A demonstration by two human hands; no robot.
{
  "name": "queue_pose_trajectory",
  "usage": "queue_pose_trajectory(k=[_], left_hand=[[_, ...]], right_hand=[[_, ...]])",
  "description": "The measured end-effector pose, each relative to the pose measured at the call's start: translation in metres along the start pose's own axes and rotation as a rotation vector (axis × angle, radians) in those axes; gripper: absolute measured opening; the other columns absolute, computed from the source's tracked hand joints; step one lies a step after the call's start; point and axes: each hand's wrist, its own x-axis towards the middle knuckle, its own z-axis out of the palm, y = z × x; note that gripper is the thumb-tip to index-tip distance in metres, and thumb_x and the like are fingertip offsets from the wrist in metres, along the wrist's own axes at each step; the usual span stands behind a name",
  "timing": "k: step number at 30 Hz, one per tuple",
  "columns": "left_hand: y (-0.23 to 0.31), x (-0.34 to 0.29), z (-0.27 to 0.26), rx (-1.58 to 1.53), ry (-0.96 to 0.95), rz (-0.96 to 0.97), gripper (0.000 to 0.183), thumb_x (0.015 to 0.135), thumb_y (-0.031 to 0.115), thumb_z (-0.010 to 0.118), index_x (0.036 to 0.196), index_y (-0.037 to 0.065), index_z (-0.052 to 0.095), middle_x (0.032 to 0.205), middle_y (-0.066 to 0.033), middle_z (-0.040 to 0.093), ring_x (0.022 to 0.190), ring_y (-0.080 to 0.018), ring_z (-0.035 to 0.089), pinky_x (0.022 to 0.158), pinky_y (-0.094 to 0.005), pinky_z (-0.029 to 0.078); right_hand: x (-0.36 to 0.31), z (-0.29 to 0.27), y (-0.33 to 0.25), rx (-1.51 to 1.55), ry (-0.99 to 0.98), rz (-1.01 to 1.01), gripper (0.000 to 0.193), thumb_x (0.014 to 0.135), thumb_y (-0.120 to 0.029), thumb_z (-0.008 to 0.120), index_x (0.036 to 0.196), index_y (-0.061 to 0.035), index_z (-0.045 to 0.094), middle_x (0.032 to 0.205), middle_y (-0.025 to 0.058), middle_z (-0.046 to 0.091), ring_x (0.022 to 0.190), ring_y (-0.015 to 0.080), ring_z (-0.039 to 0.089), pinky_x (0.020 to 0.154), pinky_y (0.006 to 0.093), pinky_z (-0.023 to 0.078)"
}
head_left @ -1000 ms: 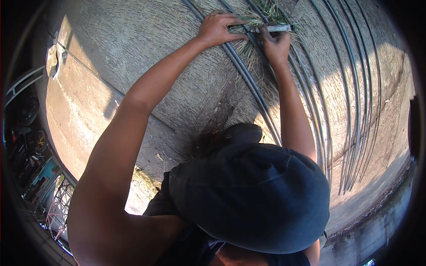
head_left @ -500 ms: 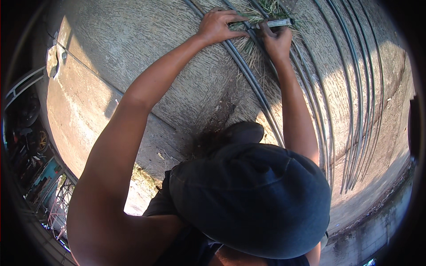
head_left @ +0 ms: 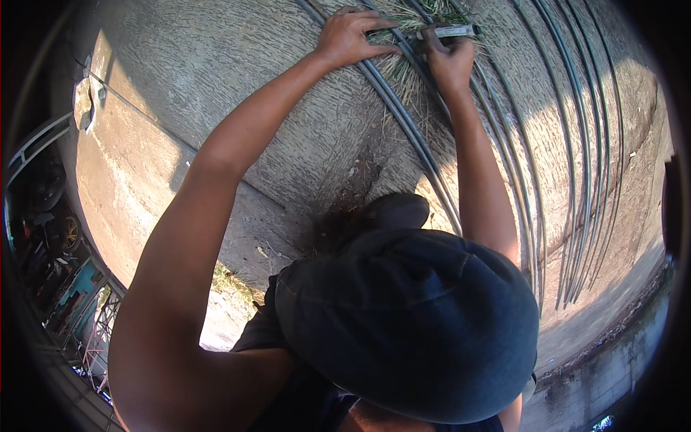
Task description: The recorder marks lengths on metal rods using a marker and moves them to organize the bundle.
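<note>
Our hat [head_left: 410,324] hides lap. Two hands: left hand [head_left: 349,36] gripping grass [head_left: 407,68], right hand [head_left: 448,61] gripping one tool [head_left: 450,32], tip blurred.

Greys, greens, one dark blue hat

Grey tool [head_left: 448,32] with a pale silvery sheen in my right hand [head_left: 448,61]; grass tuft [head_left: 414,72] green above, straw-yellow below. Pipes [head_left: 403,122] dark grey-green. Concrete [head_left: 216,86] tan-grey, finely scored. My hat [head_left: 410,324] dark slate blue.
</note>
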Motion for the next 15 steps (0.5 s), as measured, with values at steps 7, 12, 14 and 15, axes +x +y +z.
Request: queue_pose_trajectory(k=[7,12,14,15], left_hand=[[-0.002,0.000,0.005,0.010,0.018,-0.017,0.066,0.066,0.075,0.074,0.122,0.040,0.070,0.125,-0.0067,0.069,0.122,-0.0265,0.062,0.113,-0.0492,0.040],[-0.003,-0.001,0.003,0.042,0.015,-0.013,0.065,0.066,0.074,0.075,0.121,0.040,0.071,0.125,-0.0074,0.069,0.121,-0.0276,0.062,0.111,-0.0486,0.042],[-0.003,0.001,0.004,0.037,0.026,-0.012,0.064,0.067,0.073,0.076,0.121,0.040,0.071,0.125,-0.0076,0.069,0.120,-0.0278,0.062,0.110,-0.0486,0.043],[-0.003,0.000,0.004,0.015,0.025,-0.012,0.063,0.067,0.073,0.076,0.120,0.039,0.071,0.124,-0.0079,0.069,0.120,-0.0279,0.062,0.110,-0.0486,0.044]], right_hand=[[-0.002,0.000,0.003,-0.117,-0.052,-0.077,0.022,0.091,-0.018,0.073,0.092,0.0038,0.072,0.078,0.0107,0.075,0.068,0.0157,0.072,0.062,0.0279,0.053],[-0.005,0.003,-0.009,-0.043,0.045,-0.029,0.024,0.088,-0.018,0.075,0.092,0.0048,0.071,0.076,0.0104,0.074,0.066,0.0147,0.071,0.061,0.0287,0.053],[-0.004,0.003,-0.007,0.012,0.079,-0.037,0.025,0.087,-0.019,0.076,0.091,0.0054,0.071,0.075,0.0104,0.074,0.065,0.0143,0.070,0.061,0.0291,0.053],[-0.007,0.002,-0.008,-0.015,0.070,-0.054,0.027,0.083,-0.021,0.077,0.086,0.0050,0.072,0.074,0.0124,0.074,0.065,0.0162,0.071,0.062,0.0311,0.053]])
